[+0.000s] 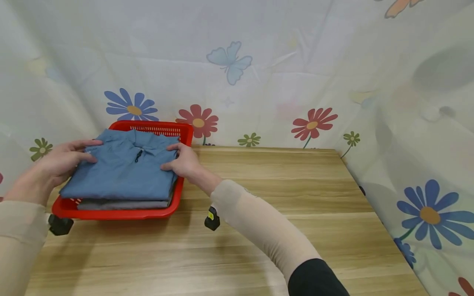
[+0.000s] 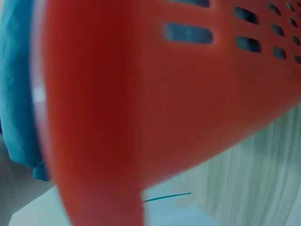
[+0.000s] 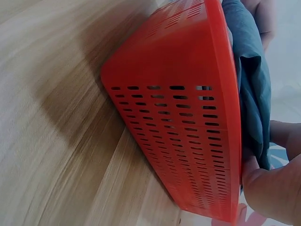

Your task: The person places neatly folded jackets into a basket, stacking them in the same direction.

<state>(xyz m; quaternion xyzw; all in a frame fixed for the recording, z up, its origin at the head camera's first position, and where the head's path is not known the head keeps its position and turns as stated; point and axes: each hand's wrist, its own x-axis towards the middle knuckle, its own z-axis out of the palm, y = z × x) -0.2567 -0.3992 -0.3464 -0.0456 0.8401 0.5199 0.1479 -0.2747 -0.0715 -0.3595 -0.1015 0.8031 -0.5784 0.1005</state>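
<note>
A folded blue shirt (image 1: 126,174) with a collar and a short dark zip pull lies over a grey folded garment (image 1: 122,204) in a red plastic basket (image 1: 148,213). My left hand (image 1: 61,162) grips the shirt's left edge, thumb and forefinger on top. At the opposite edge my right hand (image 1: 187,162) holds the shirt, thumb and forefinger likewise on top. Close up in the right wrist view, one fingertip of the right hand (image 3: 277,186) tucks in between the shirt and the basket rim. The left wrist view shows mostly the basket wall (image 2: 188,103), with the left hand out of sight.
The basket stands at the far left of a wooden table (image 1: 277,197). Behind it hangs a white curtain (image 1: 259,94) with printed flowers and butterflies, which also borders the right side. Small dark devices hang below both wrists, the right one (image 1: 212,220) over the table.
</note>
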